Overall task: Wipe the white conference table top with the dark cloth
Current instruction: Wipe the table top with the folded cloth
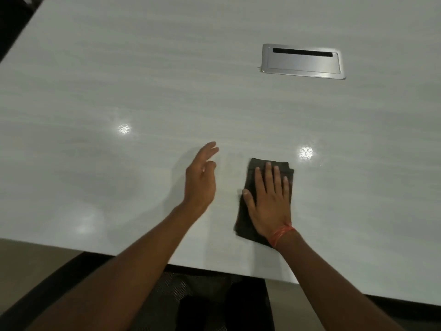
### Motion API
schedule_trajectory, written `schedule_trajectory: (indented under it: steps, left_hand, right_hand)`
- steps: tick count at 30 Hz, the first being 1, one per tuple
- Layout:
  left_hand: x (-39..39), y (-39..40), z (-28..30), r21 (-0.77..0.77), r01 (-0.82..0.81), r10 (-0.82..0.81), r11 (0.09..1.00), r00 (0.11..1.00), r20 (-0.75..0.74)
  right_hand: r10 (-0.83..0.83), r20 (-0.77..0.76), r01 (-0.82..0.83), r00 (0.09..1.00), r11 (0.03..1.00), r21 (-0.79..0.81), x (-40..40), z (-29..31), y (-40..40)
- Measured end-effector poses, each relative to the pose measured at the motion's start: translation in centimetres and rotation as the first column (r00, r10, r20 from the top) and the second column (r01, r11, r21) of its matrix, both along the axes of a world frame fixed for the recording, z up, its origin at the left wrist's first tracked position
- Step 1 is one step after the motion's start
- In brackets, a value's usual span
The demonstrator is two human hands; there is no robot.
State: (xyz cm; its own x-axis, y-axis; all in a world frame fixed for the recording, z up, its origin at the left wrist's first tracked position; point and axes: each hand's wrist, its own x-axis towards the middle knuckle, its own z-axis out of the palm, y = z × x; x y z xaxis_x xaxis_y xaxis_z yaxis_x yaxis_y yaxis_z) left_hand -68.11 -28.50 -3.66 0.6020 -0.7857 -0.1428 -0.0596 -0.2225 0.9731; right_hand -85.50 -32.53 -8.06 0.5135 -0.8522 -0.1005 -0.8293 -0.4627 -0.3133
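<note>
Presently: cloth, dark, folded, flat on table near its front edge. Right hand presses it, fingers straight and spread. Left hand just beside, fingers relaxed, holding nothing. Metal hatch farther back.

Dim, even light falls from overhead: two small bright glare spots sit on the glossy table top (a fainter sheen lies lower left). Soft shadows pool beside the left hand. Edges bow slightly; the image is mildly soft.
</note>
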Motion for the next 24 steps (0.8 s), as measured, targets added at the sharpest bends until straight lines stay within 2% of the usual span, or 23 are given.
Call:
schedule_trajectory:
  steps: [2,4,6,8,11,13,15,17,21,24]
  left_hand:
    - [3.2,1.2,-0.2,0.017,-0.008,0.008,1.0,1.0,0.02]
    - [6.5,2.8,-0.5,0.057,-0.045,0.041,0.997,0.997,0.06]
    - [9.7,4.7,-0.8,0.079,-0.082,0.076,0.993,0.994,0.082]
    - [12.9,6.7,-0.9,0.095,-0.109,0.098,0.99,0.989,0.111]
    - [17.6,9.8,-0.3,0.081,-0.098,0.092,0.992,0.993,0.07]
    - [21.0,12.0,0.1,0.05,-0.069,0.067,0.996,0.997,0.047]
    - [24.5,14.2,0.4,0.04,-0.075,0.073,0.996,0.997,0.032]
    - [27.8,16.4,0.3,0.042,-0.071,0.07,0.997,0.997,0.031]
    - [32.3,18.9,0.0,0.055,-0.057,0.059,0.997,0.998,-0.023]
    - [35.2,20.1,0.0,0.036,-0.059,0.06,0.998,0.998,-0.028]
  right_hand:
    - [-0.046,-0.106,0.039,0.993,0.997,-0.068,0.9,-0.5,0.0]
    - [-0.118,-0.149,0.109,0.982,0.992,-0.068,2.5,-0.6,-1.1]
    - [-0.198,-0.181,0.196,0.963,0.98,-0.03,6.4,-0.3,-2.4]
    - [-0.208,-0.192,0.205,0.959,0.978,-0.032,12.3,-0.3,-2.5]
    - [-0.071,-0.149,0.071,0.986,0.997,-0.009,21.5,-0.1,1.4]
    - [0.083,-0.128,-0.084,0.988,0.996,-0.002,26.1,0.0,6.7]
    - [0.239,-0.141,-0.239,0.961,0.971,0.021,27.9,0.3,11.8]
    - [0.272,-0.15,-0.272,0.95,0.962,0.027,27.4,0.4,14.7]
    - [0.146,-0.213,-0.148,0.966,0.989,0.007,24.0,0.4,14.8]
    - [-0.081,-0.215,0.076,0.973,0.997,-0.03,28.4,0.1,12.1]
